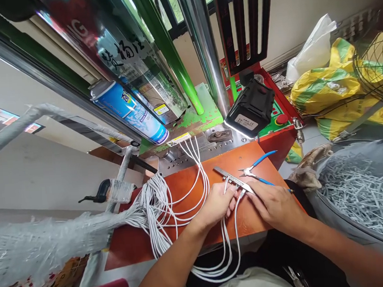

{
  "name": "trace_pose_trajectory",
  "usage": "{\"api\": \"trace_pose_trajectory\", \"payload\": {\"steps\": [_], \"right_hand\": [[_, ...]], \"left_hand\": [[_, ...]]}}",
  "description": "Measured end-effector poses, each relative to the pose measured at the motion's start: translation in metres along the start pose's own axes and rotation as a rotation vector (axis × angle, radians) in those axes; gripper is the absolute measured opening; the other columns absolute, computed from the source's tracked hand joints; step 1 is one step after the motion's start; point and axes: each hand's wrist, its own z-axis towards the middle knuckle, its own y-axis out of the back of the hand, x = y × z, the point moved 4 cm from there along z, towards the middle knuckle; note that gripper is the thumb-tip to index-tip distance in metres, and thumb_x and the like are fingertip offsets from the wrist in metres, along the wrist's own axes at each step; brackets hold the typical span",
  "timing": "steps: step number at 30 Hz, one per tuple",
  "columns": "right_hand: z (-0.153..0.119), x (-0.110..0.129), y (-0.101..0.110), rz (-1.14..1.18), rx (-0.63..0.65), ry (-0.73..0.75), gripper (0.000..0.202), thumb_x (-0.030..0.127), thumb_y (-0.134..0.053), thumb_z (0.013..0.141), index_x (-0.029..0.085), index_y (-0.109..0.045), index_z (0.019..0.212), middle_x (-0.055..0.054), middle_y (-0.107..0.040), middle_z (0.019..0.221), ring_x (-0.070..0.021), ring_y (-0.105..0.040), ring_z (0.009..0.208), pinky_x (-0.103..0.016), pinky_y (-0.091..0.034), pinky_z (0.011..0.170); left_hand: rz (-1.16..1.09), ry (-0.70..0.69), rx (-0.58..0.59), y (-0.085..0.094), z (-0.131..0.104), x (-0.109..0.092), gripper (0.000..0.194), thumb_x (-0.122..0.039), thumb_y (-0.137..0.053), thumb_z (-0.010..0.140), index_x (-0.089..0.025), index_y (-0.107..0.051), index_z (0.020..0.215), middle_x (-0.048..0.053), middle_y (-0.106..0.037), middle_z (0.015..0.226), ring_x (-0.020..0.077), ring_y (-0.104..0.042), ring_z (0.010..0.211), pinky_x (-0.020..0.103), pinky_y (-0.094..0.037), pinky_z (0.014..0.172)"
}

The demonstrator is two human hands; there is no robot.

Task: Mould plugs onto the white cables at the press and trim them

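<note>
Over the orange-brown board, my left hand (pixel 220 202) is closed on white cable ends beside a flat metal fixture (pixel 233 181). My right hand (pixel 273 201) is closed on the right end of that fixture, near a white connector. Several white cables (pixel 237 228) hang from the fixture over the board's front edge in a loop. Just behind the fixture lie blue-handled pliers (pixel 250 171) with open jaws. To the left a large bundle of white cables (pixel 155 195) rests on the board. Further back, a white strip (pixel 179 139) on the machine holds several more cable ends.
A green machine (pixel 204 102) with a blue spray can (pixel 131 110) stands behind the board (pixel 187 170). A black lamp (pixel 251 108) leans by a red control box (pixel 281 132). At right is a bin (pixel 364 192) of white offcuts. Wrapped cables (pixel 53 236) extend left.
</note>
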Motion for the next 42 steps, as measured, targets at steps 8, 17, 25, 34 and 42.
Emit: {"api": "trace_pose_trajectory", "payload": {"steps": [8,17,25,34,42], "right_hand": [[-0.001,-0.001,0.001,0.021,-0.015,-0.066,0.039,0.03,-0.039,0.109,0.022,-0.063,0.139,-0.007,-0.073,0.133,-0.0256,-0.077,0.102,-0.038,-0.062,0.081],[-0.001,-0.002,-0.001,0.083,0.046,0.052,0.037,0.029,-0.04,0.109,0.018,-0.063,0.136,-0.01,-0.069,0.139,-0.027,-0.071,0.12,-0.04,-0.06,0.097],[-0.004,-0.004,-0.001,0.093,-0.005,-0.054,0.04,0.028,-0.041,0.108,0.025,-0.059,0.144,-0.004,-0.066,0.144,-0.0258,-0.074,0.115,-0.039,-0.062,0.092],[-0.001,-0.005,0.001,0.125,0.054,0.026,0.036,0.033,-0.037,0.11,0.022,-0.066,0.13,-0.007,-0.071,0.136,-0.0248,-0.075,0.11,-0.038,-0.061,0.089],[-0.004,-0.007,-0.001,0.16,0.037,0.07,0.04,0.031,-0.04,0.109,0.022,-0.06,0.143,-0.007,-0.066,0.145,-0.0259,-0.069,0.125,-0.041,-0.059,0.102]], "left_hand": [[-0.013,-0.01,0.014,0.003,0.0,0.001,0.041,-0.056,-0.055,0.097,-0.018,-0.056,0.082,-0.006,-0.054,0.05,0.0061,-0.039,0.034,0.017,-0.029,0.036],[-0.064,-0.006,0.033,-0.001,0.003,0.0,0.044,-0.059,-0.058,0.095,-0.017,-0.058,0.081,-0.006,-0.051,0.046,0.0064,-0.039,0.032,0.016,-0.03,0.034],[-0.228,0.181,0.225,0.025,0.007,0.001,0.063,-0.067,-0.082,0.076,-0.008,-0.066,0.093,0.015,-0.077,0.079,0.0219,-0.077,0.064,0.028,-0.061,0.059],[-0.203,0.223,0.226,0.025,0.014,0.007,0.059,-0.072,-0.074,0.079,-0.018,-0.051,0.081,0.013,-0.075,0.065,0.0241,-0.073,0.049,0.025,-0.053,0.043],[-0.079,0.194,0.202,0.023,0.013,0.001,0.055,-0.073,-0.061,0.087,-0.019,-0.052,0.081,0.008,-0.071,0.059,0.0203,-0.067,0.044,0.024,-0.047,0.042]]}}
